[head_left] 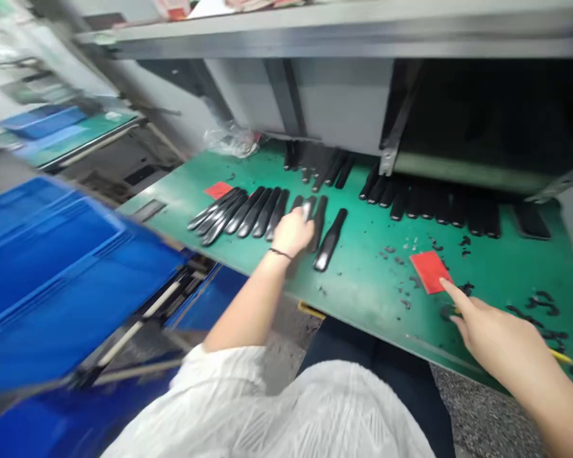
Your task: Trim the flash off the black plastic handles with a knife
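White shirt; left hand, grip unclear, among handles; right hand, spread, amid scraps

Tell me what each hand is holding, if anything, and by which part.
Cannot be told for either: the left hand is over the black pieces, fingertips blurred; the right hand has a finger at the red card, palm hidden.

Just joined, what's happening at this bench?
A person is at a green workbench, left hand among the front black pieces; whether it grips one is unclear. The right hand has its index fingertip at the edge of a red square. Black scraps lie nearby, and more black pieces line the back.
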Demonstrator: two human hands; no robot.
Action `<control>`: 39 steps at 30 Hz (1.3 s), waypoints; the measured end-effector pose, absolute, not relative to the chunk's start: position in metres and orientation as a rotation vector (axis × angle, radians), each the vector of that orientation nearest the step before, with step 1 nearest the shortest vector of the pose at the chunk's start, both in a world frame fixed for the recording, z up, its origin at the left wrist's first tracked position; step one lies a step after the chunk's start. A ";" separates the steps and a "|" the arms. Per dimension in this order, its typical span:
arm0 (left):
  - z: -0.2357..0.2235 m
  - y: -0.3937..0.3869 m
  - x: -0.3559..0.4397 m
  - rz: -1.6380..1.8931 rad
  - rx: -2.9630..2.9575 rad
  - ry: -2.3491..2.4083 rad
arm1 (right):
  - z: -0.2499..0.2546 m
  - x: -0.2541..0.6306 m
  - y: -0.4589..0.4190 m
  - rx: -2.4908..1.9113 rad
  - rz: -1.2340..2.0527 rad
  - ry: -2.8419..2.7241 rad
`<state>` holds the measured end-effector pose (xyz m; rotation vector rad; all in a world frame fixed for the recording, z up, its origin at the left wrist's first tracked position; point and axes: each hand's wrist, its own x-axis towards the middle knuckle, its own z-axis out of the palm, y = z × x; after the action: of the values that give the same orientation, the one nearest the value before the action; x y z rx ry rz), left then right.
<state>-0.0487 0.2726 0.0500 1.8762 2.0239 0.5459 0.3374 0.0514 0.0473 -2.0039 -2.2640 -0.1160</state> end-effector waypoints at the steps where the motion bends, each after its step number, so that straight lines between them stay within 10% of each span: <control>1: 0.050 0.291 -0.057 0.479 1.904 2.043 | 0.055 0.339 0.068 -2.077 -0.098 -2.291; 16: 0.023 0.381 -0.112 0.170 2.296 2.165 | 0.131 0.432 0.443 -2.405 -0.189 -1.818; 28: 0.102 0.229 0.035 0.879 2.467 1.034 | 0.177 0.354 0.227 -1.869 -0.485 -1.882; 39: 0.058 0.106 0.118 0.589 0.926 0.205 | 0.130 0.281 0.045 -1.499 0.345 -1.606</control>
<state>0.1178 0.1058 0.0585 0.9263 0.2052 0.5886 0.2809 0.0448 0.1300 -1.4988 -1.6062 0.3452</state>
